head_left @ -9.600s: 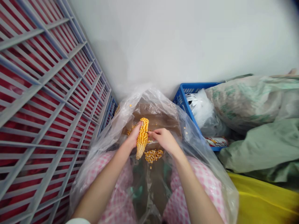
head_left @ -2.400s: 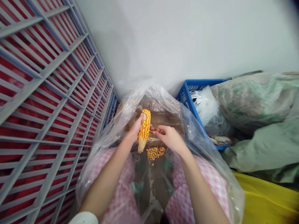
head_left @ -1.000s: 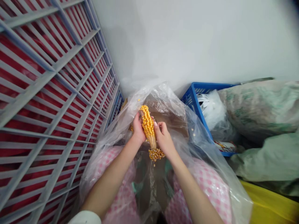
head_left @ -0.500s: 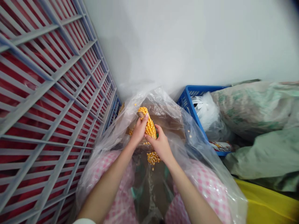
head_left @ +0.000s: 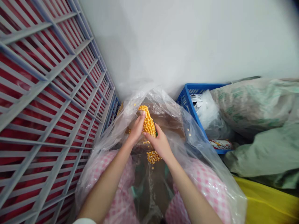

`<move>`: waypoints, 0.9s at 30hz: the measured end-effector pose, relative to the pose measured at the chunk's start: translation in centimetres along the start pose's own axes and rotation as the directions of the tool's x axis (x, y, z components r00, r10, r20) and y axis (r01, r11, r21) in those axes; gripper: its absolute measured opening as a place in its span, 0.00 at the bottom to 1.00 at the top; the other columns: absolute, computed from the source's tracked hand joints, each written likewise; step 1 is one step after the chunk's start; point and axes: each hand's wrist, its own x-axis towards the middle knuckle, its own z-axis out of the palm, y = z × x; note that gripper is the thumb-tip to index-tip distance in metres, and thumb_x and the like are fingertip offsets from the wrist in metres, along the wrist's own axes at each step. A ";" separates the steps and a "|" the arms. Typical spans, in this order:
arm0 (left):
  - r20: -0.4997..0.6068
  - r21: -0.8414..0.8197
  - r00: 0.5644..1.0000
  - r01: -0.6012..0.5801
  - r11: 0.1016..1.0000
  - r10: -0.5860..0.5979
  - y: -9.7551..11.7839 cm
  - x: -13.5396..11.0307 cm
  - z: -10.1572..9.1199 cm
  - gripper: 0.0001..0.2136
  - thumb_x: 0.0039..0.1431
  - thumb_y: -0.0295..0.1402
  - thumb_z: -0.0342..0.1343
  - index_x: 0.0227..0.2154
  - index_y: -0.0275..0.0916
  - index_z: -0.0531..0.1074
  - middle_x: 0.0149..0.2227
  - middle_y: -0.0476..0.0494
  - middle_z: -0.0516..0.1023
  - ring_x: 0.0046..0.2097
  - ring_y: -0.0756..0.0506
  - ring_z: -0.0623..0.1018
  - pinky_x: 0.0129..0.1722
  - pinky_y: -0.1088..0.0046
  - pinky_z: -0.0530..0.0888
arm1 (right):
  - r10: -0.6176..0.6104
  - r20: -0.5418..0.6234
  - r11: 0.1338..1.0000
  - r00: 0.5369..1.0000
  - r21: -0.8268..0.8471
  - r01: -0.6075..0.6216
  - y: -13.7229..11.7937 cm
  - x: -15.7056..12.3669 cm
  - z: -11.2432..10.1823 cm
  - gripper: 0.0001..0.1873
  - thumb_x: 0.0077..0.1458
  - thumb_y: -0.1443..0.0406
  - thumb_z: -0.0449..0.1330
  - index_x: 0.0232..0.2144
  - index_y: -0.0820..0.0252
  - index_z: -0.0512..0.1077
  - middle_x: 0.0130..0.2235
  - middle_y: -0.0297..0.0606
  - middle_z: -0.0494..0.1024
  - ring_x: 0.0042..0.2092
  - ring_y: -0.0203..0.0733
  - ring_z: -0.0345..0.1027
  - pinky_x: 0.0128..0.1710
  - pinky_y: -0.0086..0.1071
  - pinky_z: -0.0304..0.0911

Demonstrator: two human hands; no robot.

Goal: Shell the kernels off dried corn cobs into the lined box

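1. Left hand (head_left: 136,129) and right hand (head_left: 158,144) close together, both clamped on one cob: left fingers curled round its upper part, right fingers pressed against its lower part.
2. Orange-yellow corn cob (head_left: 148,123) slightly tilted, inside the mouth of the bag, tip toward the far side. Tight rows of kernels on the far end (lower end hidden behind the right hand, so no telling how much bare core shows there).
3. Small mound of loose yellow kernels (head_left: 153,157) just below the right hand, near side of the cob. Only this little off the cob by the look of it, with most kernels in view still in rows.
4. Around the hands, a clear plastic bag (head_left: 163,96) over a brown cardboard liner (head_left: 168,119) (creased and shiny). Nearer, a pink-and-white checked cloth (head_left: 203,194) across the lap.
5. To the right, a blue plastic crate (head_left: 193,87) holding a white plastic bag (head_left: 202,107), then a pale green woven sack (head_left: 254,102) and a yellow sheet (head_left: 263,205). To the left, a grey lattice rack (head_left: 53,90) with red behind. Far side, a white wall (head_left: 187,40).
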 end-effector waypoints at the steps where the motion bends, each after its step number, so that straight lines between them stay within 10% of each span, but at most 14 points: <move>1: 0.016 -0.001 1.000 0.011 1.000 -0.011 0.0 0.0 0.0 0.25 0.52 0.54 0.45 0.42 0.39 0.70 0.44 0.41 0.75 0.47 0.43 0.73 0.45 0.69 0.68 | 0.001 -0.004 1.000 1.000 -0.030 -0.001 0.1 0.0 0.0 0.29 0.44 0.60 0.61 0.51 0.58 0.64 0.44 0.39 0.75 0.44 0.44 0.69 0.45 0.36 0.61; 14: -0.086 0.402 0.995 -0.008 0.916 0.047 0.6 -0.3 -0.4 0.24 0.58 0.48 0.37 0.31 0.35 0.72 0.34 0.38 0.78 0.37 0.43 0.75 0.39 0.68 0.68 | 0.060 0.028 0.988 0.998 0.139 -0.063 0.6 -0.3 0.2 0.26 0.44 0.59 0.60 0.48 0.58 0.65 0.45 0.39 0.74 0.44 0.44 0.68 0.44 0.37 0.62; 27: 0.147 0.172 0.989 -0.046 0.984 0.021 0.9 -0.5 -0.2 0.25 0.55 0.51 0.43 0.40 0.36 0.73 0.41 0.40 0.76 0.46 0.42 0.73 0.45 0.70 0.66 | 0.075 -0.026 0.990 0.997 0.121 -0.071 0.1 0.1 -0.2 0.24 0.44 0.59 0.60 0.46 0.58 0.66 0.42 0.37 0.76 0.40 0.42 0.69 0.42 0.35 0.62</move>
